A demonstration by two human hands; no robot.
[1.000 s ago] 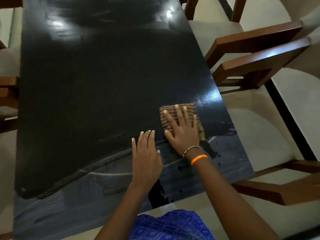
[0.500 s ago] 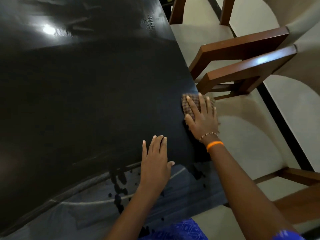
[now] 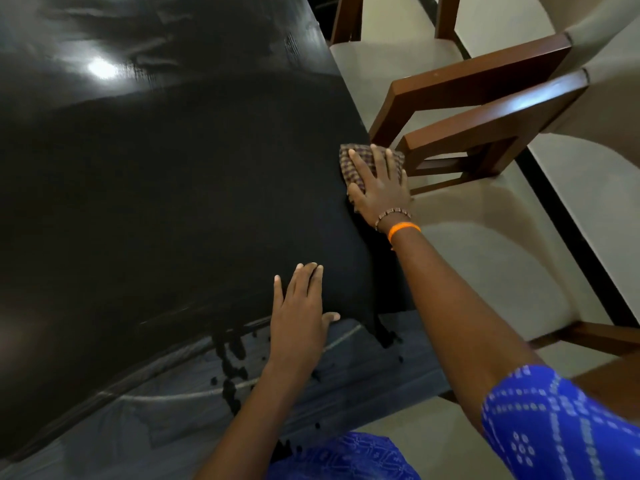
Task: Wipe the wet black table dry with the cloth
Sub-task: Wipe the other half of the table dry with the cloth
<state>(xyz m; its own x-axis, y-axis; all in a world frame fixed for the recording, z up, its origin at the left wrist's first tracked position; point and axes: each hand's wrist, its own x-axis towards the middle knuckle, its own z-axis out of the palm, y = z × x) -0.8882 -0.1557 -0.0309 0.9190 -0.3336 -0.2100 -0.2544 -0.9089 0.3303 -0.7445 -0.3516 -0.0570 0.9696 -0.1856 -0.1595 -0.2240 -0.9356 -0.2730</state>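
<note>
We are mid-wipe: our right hand (image 3: 379,188) presses the checked cloth (image 3: 349,164) flat, fingers spread, at the counter (image 3: 173,202) edge. Our left hand (image 3: 299,317) rests flat, fingers straight. Next, we judge, the droplets (image 3: 230,368) beside that left hand need a pass.

Right hand (image 3: 379,188) hides most of the cloth (image 3: 349,164).

Right hand (image 3: 381,188) presses checked cloth (image 3: 349,161) at black table's (image 3: 173,202) edge, seemingly overhanging.

I see a shiny, smooth black counter (image 3: 173,202), a soft checked cloth (image 3: 349,161), and chairs (image 3: 485,81) of smooth brown wood.
</note>
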